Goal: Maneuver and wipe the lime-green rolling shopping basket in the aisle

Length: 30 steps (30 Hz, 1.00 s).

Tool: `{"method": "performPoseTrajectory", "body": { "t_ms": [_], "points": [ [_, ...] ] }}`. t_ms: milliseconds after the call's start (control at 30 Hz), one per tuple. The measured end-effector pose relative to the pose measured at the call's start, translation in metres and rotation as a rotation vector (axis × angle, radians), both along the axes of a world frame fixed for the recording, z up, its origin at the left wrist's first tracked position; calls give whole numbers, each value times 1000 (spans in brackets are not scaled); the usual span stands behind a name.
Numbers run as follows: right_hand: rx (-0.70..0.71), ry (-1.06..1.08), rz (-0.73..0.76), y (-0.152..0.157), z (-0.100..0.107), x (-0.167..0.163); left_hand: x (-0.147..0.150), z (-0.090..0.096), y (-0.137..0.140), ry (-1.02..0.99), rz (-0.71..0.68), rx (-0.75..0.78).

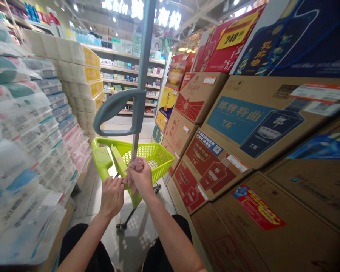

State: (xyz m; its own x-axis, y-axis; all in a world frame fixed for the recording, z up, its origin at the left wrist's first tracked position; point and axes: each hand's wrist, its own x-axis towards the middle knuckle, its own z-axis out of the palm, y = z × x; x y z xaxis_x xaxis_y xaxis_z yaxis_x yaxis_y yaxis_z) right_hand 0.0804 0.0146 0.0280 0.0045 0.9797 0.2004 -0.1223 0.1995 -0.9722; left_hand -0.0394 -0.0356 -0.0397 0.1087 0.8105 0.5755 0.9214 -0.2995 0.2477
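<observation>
A small lime-green shopping cart [158, 170] with a perforated basket stands in front of my knees. My right hand [141, 175] is closed around a crumpled pinkish cloth [136, 165], pressed against the cart's near side by the foot of a grey pole [147, 45]. Just left of it, my left hand [112, 196] has its fingers curled over the cart's green handle bar [104, 172], near the cloth's edge. A grey-blue loop handle [113, 132] juts from the pole above both hands.
Stacked liquor cartons [238, 124] line the right side closely. Plastic-wrapped tissue packs [25, 124] and paper rolls [70, 68] are piled on the left. Product shelves [124, 68] stand at the back, beyond the tiled aisle floor [86, 206]. Dark caster wheels [121, 226] support the cart.
</observation>
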Motion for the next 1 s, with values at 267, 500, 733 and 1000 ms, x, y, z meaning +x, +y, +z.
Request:
{"method": "performPoseTrajectory", "body": {
  "t_ms": [267,500,733,1000],
  "points": [
    [111,114,32,7,47,8,0,-2,-2,-6,9,-50],
    [-95,55,730,45,58,49,5,0,-7,20,0,-34],
    [16,139,586,47,73,52,11,-1,-8,17,15,-17],
    [116,-59,262,21,50,32,1,-4,4,76,39,-31]
  ]
}}
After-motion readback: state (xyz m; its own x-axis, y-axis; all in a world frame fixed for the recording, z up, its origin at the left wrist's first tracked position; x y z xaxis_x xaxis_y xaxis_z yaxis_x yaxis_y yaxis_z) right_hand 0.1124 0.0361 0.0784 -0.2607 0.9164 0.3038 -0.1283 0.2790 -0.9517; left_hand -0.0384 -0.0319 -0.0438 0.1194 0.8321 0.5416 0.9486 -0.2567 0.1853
